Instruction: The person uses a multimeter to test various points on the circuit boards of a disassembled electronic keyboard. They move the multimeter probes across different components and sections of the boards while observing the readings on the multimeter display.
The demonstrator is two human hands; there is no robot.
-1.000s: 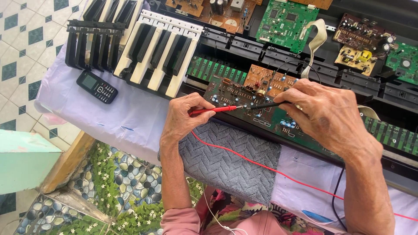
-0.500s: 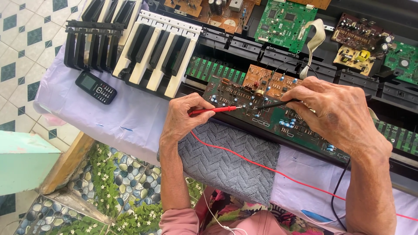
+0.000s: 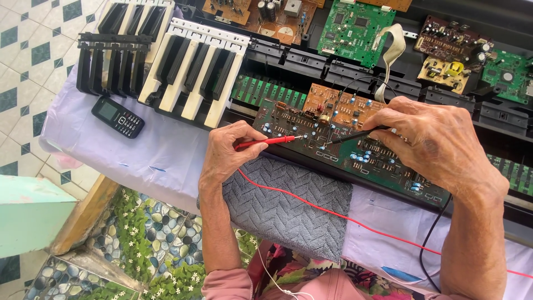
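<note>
My left hand (image 3: 229, 150) grips a red test probe (image 3: 269, 141), its metal tip resting on a long dark circuit board (image 3: 383, 161). My right hand (image 3: 438, 141) pinches a black test probe (image 3: 355, 135) whose tip touches the same board a short way right of the red tip. A red lead (image 3: 333, 214) runs from the left probe across a grey knitted cloth (image 3: 288, 203). A black lead (image 3: 430, 239) hangs below my right wrist. A small orange board (image 3: 336, 105) sits just behind the two tips.
Detached white and black keyboard keys (image 3: 189, 72) and a black key rack (image 3: 111, 61) lie at the back left. A small black phone (image 3: 117, 117) rests on the white table cover (image 3: 161, 161). Green boards (image 3: 358, 28) fill the open keyboard case (image 3: 311, 61). Tiled floor lies left.
Both hands hold their probes much as before. The black probe tip has shifted slightly left on the dark board, nearer the red tip.
</note>
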